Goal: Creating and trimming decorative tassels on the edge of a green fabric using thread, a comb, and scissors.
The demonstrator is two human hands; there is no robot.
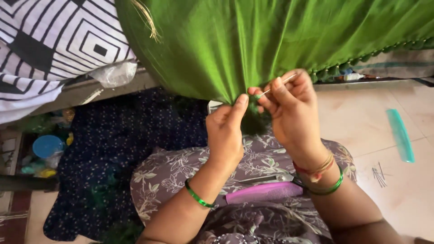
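A shiny green cloth (pixel 235 40) hangs down from above, gathered to a point at its lower edge. My left hand (pixel 226 131) pinches that gathered edge between thumb and fingers. My right hand (pixel 291 108) holds a thin metal needle (pixel 278 85) angled up to the right, its tip at the dark green tassel (pixel 253 119) hanging under the cloth. Both wrists wear green bangles. A row of small green knots (pixel 361 58) runs along the cloth's hem to the right.
A pink comb (pixel 264 192) and scissors (pixel 271 178) lie on my floral-clad lap. A teal comb (pixel 401 135) and loose needles (pixel 379 175) rest on the tiled floor at right. Dark dotted fabric (pixel 126 135) spreads at left, beneath a black-and-white patterned cushion (pixel 54 45).
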